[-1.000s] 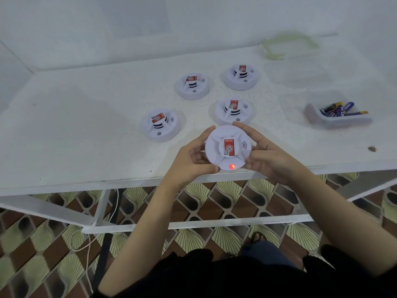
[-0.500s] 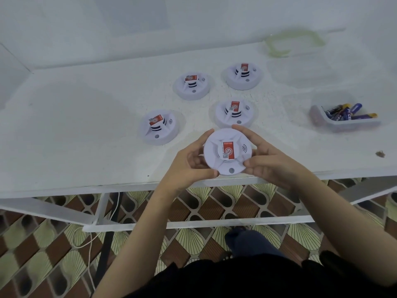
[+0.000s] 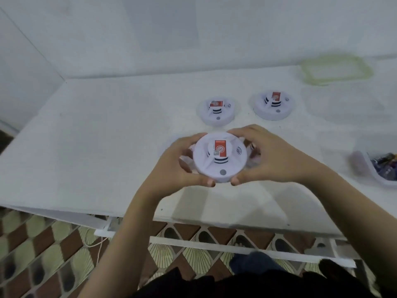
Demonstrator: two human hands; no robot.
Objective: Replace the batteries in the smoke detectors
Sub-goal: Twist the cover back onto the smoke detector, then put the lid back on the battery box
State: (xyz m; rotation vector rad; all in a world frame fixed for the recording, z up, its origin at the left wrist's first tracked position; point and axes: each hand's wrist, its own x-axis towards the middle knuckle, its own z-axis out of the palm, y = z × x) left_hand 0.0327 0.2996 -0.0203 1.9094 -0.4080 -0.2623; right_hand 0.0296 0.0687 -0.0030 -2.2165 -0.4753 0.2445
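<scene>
My left hand and right hand both grip one smoke detector by its rim. My fingers curl over its far edge and my two thumbs press the near edge, almost meeting. I hold it face up between my palms, lifted off the desk, with its red label and grey button turned toward me.

I judge this to be the opening step. The cells must sit behind this face, so the shell has to be twisted apart or turned over. To do it well, I should anchor with one hand and turn with the other, gripping only the rim. A thumb straying onto the button would probably set off the test tone. The plastic looks smooth, so a firm, even squeeze should matter more than force. Working low over the desk means a slip would cost little.

Just beyond my fingertips lies a second detector, and a third detector sits ahead of my right hand. Something white shows behind my right fingers, and I cannot tell what it is. Out to the right of that hand, a clear tub holds loose batteries. Far beyond it rests a green-rimmed lid.
</scene>
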